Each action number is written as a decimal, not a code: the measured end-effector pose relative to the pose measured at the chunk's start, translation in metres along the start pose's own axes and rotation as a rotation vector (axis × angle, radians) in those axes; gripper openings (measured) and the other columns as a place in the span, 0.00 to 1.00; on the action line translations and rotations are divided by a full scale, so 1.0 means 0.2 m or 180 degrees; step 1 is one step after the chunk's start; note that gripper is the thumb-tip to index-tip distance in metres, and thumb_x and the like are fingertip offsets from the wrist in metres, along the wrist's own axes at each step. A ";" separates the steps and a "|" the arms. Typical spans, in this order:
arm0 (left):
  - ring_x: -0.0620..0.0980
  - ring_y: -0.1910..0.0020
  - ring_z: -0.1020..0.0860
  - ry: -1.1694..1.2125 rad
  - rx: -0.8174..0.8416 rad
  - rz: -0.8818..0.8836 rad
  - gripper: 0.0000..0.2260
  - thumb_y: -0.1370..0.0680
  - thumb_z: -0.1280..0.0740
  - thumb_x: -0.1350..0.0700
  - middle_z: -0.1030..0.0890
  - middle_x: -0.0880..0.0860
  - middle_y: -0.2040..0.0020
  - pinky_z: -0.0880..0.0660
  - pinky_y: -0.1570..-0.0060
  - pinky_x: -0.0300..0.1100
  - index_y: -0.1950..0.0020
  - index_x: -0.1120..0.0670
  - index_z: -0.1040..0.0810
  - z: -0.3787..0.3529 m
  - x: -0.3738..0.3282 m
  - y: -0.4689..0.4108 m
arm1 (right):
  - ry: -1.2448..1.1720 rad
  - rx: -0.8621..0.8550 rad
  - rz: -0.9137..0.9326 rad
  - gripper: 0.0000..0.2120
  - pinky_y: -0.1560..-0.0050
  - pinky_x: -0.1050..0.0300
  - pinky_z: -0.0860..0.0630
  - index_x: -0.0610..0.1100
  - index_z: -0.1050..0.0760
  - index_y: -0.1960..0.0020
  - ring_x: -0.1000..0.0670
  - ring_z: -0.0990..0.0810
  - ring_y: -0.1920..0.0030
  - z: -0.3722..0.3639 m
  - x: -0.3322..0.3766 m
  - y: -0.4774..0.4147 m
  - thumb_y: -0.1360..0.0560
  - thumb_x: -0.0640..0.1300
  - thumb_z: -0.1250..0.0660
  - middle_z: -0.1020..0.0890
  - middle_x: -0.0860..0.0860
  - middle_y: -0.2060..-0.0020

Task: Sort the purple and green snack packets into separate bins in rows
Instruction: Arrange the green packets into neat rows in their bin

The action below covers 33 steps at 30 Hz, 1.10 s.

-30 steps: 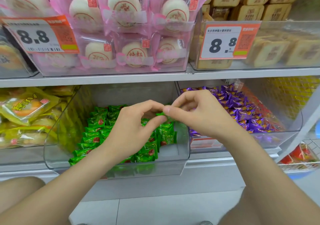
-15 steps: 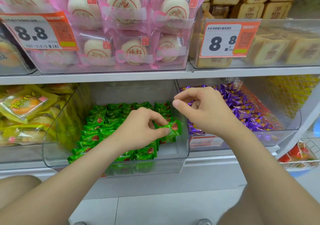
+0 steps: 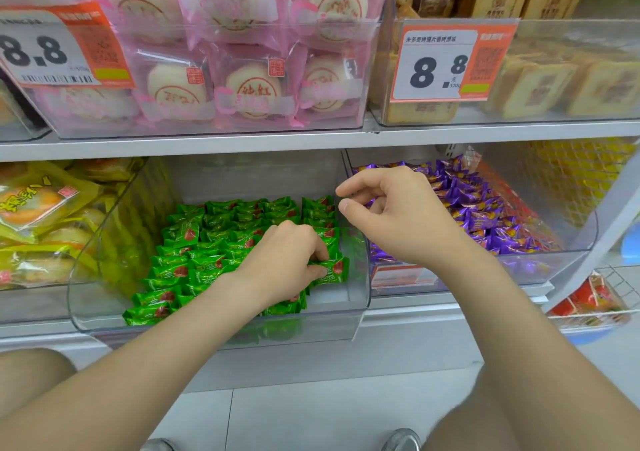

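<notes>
Left hand (image 3: pixel 287 263) is down in the green bin (image 3: pixel 356 298), thumb and fingertips pinching one green packet (image 3: pixel 331 270) at the near right end of the rows, close to the bin's wall. Right hand (image 3: pixel 398 218) hovers above the divide between the two bins, fingers loosely curled, thumb and forefinger a little apart, nothing in it. To land this one well, I'd say lay it flat and square with its neighbours, red mark up like the rest of the green packets (image 3: pixel 221 239), filling the bare patch at the front corner. Next door, the purple packets (image 3: pixel 485 215) lie in their own purple bin (image 3: pixel 540 267). Overhead runs a shelf (image 3: pixel 242 145) of pink-wrapped cakes (image 3: pixel 249 86) with an orange price tag (image 3: pixel 446 62). Yellow packs (image 3: pixel 41 208) sit to the left, pale floor tiles (image 3: pixel 311 416) below.
</notes>
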<state>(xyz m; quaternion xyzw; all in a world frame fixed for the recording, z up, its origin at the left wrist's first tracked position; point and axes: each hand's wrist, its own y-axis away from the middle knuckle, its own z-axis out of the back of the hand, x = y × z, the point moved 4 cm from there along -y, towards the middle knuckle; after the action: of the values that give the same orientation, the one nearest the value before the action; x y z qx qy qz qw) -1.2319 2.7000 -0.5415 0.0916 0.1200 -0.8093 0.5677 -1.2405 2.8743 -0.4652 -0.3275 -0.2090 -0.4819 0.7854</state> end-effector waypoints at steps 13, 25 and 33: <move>0.48 0.49 0.21 -0.0508 -0.0194 0.0066 0.10 0.26 0.26 0.43 0.21 0.43 0.51 0.29 0.47 0.48 0.47 0.43 0.17 -0.02 -0.02 0.01 | 0.0148 0.0126 0.0020 0.07 0.45 0.59 0.25 0.53 0.15 0.46 0.59 0.19 0.68 -0.02 0.00 0.00 0.22 0.47 0.29 0.14 0.60 0.62; 0.58 0.46 0.23 -0.0607 -0.0623 0.0836 0.07 0.21 0.33 0.49 0.22 0.52 0.49 0.22 0.49 0.53 0.47 0.49 0.19 0.22 0.24 0.20 | 0.0372 0.0360 0.0864 0.09 0.52 0.60 0.22 0.52 0.15 0.45 0.55 0.19 0.60 -0.21 0.18 0.05 0.23 0.47 0.30 0.14 0.59 0.58; 0.67 0.36 0.24 -0.0830 0.0000 0.1528 0.23 0.17 0.35 0.52 0.21 0.64 0.36 0.27 0.36 0.56 0.22 0.54 0.32 0.23 0.72 0.22 | 0.0601 0.1094 0.0943 0.09 0.49 0.53 0.20 0.51 0.16 0.43 0.55 0.18 0.59 -0.45 0.29 0.03 0.20 0.49 0.32 0.15 0.56 0.60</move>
<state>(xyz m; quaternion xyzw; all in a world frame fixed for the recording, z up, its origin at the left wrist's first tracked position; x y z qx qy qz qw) -1.2404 2.5430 -0.5429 0.0126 0.0207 -0.6565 0.7539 -1.2088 2.7750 -0.4928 -0.1695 -0.1633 -0.3474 0.9077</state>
